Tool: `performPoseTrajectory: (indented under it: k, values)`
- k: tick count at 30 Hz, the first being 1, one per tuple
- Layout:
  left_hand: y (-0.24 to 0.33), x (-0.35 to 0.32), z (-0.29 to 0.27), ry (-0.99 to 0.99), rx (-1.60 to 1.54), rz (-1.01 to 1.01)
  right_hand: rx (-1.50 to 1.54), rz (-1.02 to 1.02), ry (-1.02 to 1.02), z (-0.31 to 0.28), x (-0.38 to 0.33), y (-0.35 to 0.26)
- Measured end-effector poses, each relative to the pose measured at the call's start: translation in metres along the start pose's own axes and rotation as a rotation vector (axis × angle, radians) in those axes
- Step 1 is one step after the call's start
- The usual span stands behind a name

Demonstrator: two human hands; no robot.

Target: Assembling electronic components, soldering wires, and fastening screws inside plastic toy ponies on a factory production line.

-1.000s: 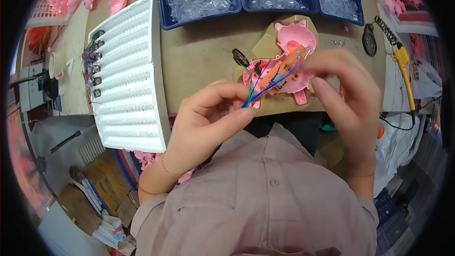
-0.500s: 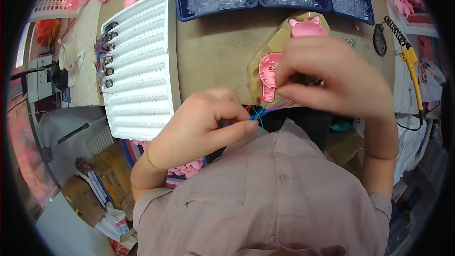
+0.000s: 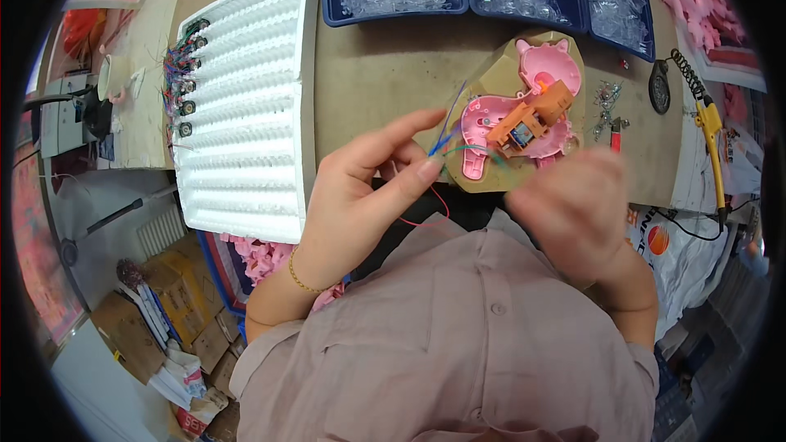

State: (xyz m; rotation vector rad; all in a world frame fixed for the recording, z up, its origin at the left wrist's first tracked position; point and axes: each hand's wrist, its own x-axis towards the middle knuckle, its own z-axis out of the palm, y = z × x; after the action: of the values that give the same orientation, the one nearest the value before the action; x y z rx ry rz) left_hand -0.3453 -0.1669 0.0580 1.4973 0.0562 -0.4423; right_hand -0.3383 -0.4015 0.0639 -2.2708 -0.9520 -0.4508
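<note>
Coloured wires, blue, green and red, are pinched between the thumb and fingers of my left hand, with the index finger stretched out above them. They hang loosely at the table's near edge. To their right, a pink pig-shaped plastic shell half lies hollow side up in a tan holder. Inside the shell sits an orange plastic box with a dark part in it. My right hand is in front of the shell's lower right, smeared by motion; its fingers cannot be made out.
A ridged white foam tray at left carries several small round wired parts. Blue bins of clear plastic pieces line the back. Loose screws and a yellow-handled soldering iron lie at right. Pink parts are heaped at far right.
My right hand has drawn back toward me from the shell, uncovering the orange box. My left hand has risen slightly, still pinching the wires, which are now spread apart. The view has shifted a little.
</note>
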Motion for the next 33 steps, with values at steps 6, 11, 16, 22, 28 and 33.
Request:
performPoseTrajectory:
  k: [6, 11, 16, 22, 28, 33]
  values:
    - [-0.004, 0.000, 0.001, 0.082, -0.088, -0.009, 0.144, -0.072, -0.061, -0.002, -0.001, -0.008]
    - [-0.011, 0.000, 0.007, 0.143, -0.099, 0.173, 0.380, 0.278, -0.282, 0.011, 0.005, 0.003]
    - [-0.013, 0.004, 0.008, 0.137, -0.099, 0.196, 0.978, 0.931, -0.243, 0.024, 0.039, 0.005]
    - [0.007, 0.007, 0.003, 0.109, -0.042, 0.146, 1.008, 0.840, -0.279, 0.021, 0.058, -0.001]
    - [0.010, 0.015, -0.002, -0.006, 0.027, 0.148, 1.144, 0.893, -0.186, 0.016, 0.056, 0.009]
    - [0.006, 0.021, 0.002, -0.010, 0.112, 0.243, 1.046, 0.831, -0.223, 0.015, 0.054, 0.007]
